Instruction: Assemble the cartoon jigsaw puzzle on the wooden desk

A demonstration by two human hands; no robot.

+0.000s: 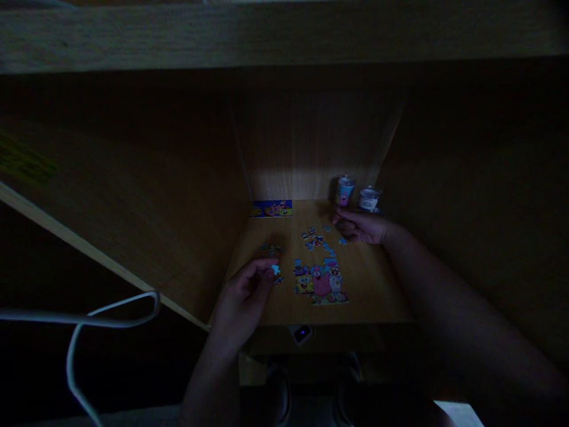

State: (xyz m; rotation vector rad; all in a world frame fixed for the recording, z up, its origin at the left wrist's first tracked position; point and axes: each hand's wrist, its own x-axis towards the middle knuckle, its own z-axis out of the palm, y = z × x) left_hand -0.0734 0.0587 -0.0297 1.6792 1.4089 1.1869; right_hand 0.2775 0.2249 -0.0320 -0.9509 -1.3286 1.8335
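Note:
Between thumb and fingers my left hand [246, 293] pinches a pale jigsaw piece [275, 270], over the left part of the wooden board. Several loose pieces [271, 249] lie just behind that hand. To its right is a partly joined jigsaw [322, 281] with cartoon figures, its upper edge uneven. My right hand [358, 226] hovers at the back right with fingers curled together; whether anything is in them is hidden. Close to it are a blue loose piece [342, 241] and a scattered group of loose pieces [313, 240].
Behind my right hand stand a clear tub with a cartoon picture [345, 191] and a second tub with a white label [368, 198]. A printed cartoon strip [272, 209] lies at the back left. Dark wooden walls enclose both sides. A white cable [111, 323] loops at left.

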